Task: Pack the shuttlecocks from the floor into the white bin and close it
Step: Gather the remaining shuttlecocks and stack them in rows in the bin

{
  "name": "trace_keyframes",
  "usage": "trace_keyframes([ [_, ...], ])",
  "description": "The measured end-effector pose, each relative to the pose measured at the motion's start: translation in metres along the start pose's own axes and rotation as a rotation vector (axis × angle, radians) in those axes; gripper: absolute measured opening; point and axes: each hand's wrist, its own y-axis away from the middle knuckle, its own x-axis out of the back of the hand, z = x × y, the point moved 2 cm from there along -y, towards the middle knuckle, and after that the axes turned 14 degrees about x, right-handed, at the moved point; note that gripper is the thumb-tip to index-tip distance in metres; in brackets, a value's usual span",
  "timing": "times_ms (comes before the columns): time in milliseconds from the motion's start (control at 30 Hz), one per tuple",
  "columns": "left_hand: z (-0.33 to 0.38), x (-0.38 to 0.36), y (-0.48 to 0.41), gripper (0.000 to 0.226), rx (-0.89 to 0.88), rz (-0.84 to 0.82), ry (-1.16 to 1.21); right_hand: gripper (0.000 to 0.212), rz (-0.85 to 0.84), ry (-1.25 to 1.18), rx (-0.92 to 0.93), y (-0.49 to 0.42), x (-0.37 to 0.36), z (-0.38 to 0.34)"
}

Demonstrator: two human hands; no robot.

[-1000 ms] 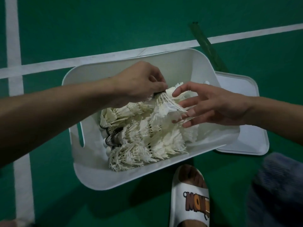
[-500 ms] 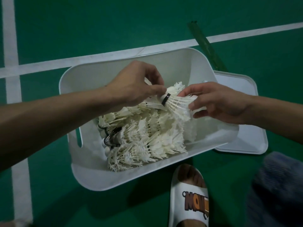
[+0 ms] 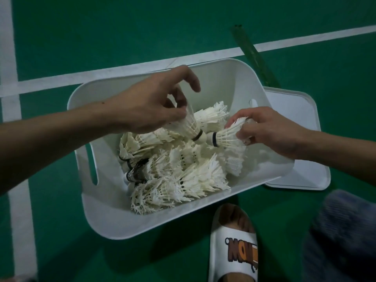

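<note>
The white bin (image 3: 114,216) stands open on the green court floor, holding a pile of several white feather shuttlecocks (image 3: 183,174). My left hand (image 3: 150,106) pinches one shuttlecock (image 3: 188,127) by its feathers, cork pointing right and down. My right hand (image 3: 268,131) grips another shuttlecock (image 3: 225,137) by its feather skirt, cork pointing left. The two corks almost touch above the pile. The bin's white lid (image 3: 295,139) lies flat on the floor, tucked partly under the bin's right side.
White court lines (image 3: 61,81) cross the green floor behind and left of the bin. A strip of green tape (image 3: 254,55) runs behind the bin's right corner. My foot in a white slipper (image 3: 234,247) stands just in front of the bin; a blurred knee is at the lower right.
My right hand closed round a shuttlecock and drew it to the right. My left hand now holds a second one, lifted slightly, fingers spread higher over the pile.
</note>
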Motion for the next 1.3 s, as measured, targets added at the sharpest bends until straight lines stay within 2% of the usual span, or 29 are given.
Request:
trace_keyframes([
  [67, -0.001, 0.001, 0.000, 0.039, 0.019, -0.119, -0.007, 0.017, -0.019, -0.002, 0.013, 0.001, -0.001, -0.001],
  [200, -0.012, -0.014, 0.002, 0.047, 0.101, -0.417, -0.093, 0.027, -0.038, 0.010, 0.046, 0.003, 0.000, -0.003],
  [300, -0.018, -0.026, 0.001, 0.048, 0.098, -0.509, -0.174, 0.027, -0.028, 0.045, 0.083, 0.005, 0.003, -0.003],
  [400, -0.019, -0.033, -0.001, 0.049, 0.076, -0.521, -0.242, 0.026, -0.071, 0.092, 0.067, 0.005, 0.000, -0.003],
  [500, -0.017, -0.035, -0.006, 0.050, 0.057, -0.522, -0.290, 0.019, -0.309, 0.173, -0.016, 0.010, -0.010, 0.002],
  [567, -0.017, -0.036, -0.008, 0.048, 0.068, -0.525, -0.297, 0.028, -0.394, 0.162, -0.044, 0.013, -0.014, 0.007],
  [667, -0.017, -0.037, -0.008, 0.045, 0.074, -0.517, -0.307, 0.038, -0.355, 0.184, -0.040, 0.012, -0.008, 0.007],
  [800, -0.017, -0.036, -0.007, 0.045, 0.085, -0.508, -0.294, 0.042, -0.409, 0.398, -0.063, 0.010, -0.006, 0.000],
  [933, -0.020, -0.036, -0.008, 0.045, 0.092, -0.506, -0.276, 0.052, -0.417, 0.544, -0.065, 0.010, -0.009, -0.005],
  [1000, -0.020, -0.036, -0.009, 0.046, 0.102, -0.509, -0.261, 0.050, -0.428, 0.577, -0.071, 0.009, -0.007, -0.005],
  [1100, -0.021, -0.036, -0.009, 0.047, 0.107, -0.516, -0.246, 0.045, -0.457, 0.461, -0.128, 0.011, -0.008, -0.002],
  [1233, -0.021, -0.037, -0.008, 0.047, 0.109, -0.527, -0.245, 0.041, -0.318, 0.221, -0.184, 0.008, -0.003, 0.001],
  [1300, -0.020, -0.037, -0.008, 0.047, 0.106, -0.532, -0.261, 0.042, -0.330, 0.134, -0.216, 0.009, -0.009, 0.001],
])
